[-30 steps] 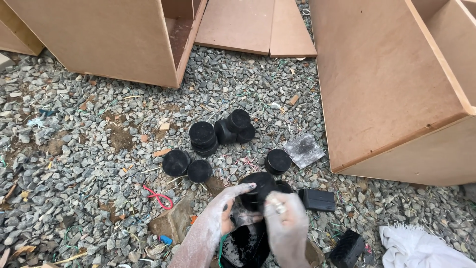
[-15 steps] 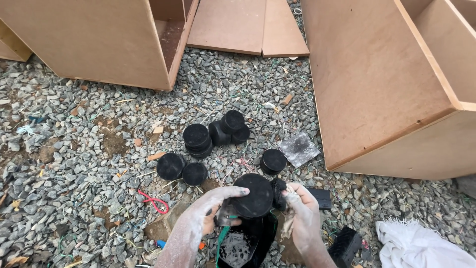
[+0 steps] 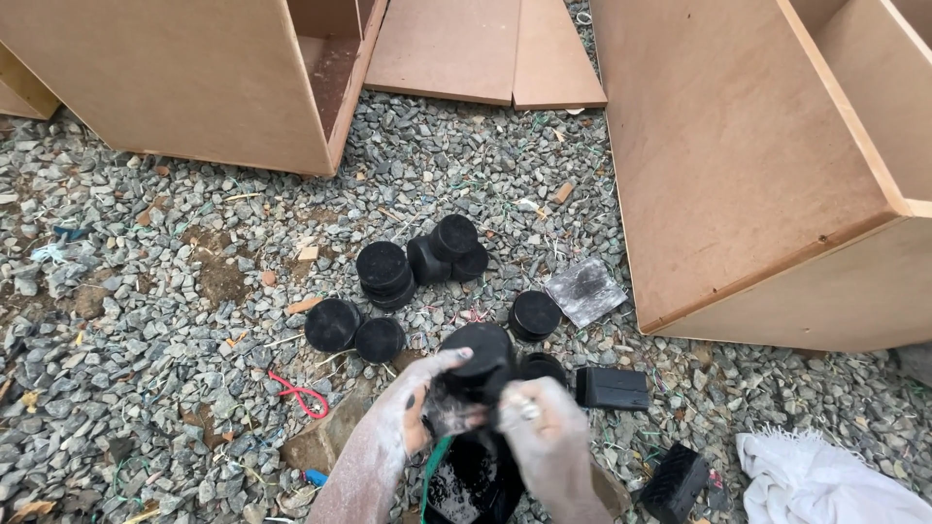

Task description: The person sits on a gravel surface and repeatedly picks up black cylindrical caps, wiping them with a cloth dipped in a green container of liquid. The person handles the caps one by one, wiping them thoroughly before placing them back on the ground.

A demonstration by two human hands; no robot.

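My left hand (image 3: 413,417) and right hand (image 3: 544,437), both dusted white, are closed around a black round tin (image 3: 478,351) held just above the gravel (image 3: 146,320). Beyond it, more black tins (image 3: 383,267) lie scattered on the stones between two plywood cabinets (image 3: 738,165), a black brush (image 3: 612,388) just to the right.
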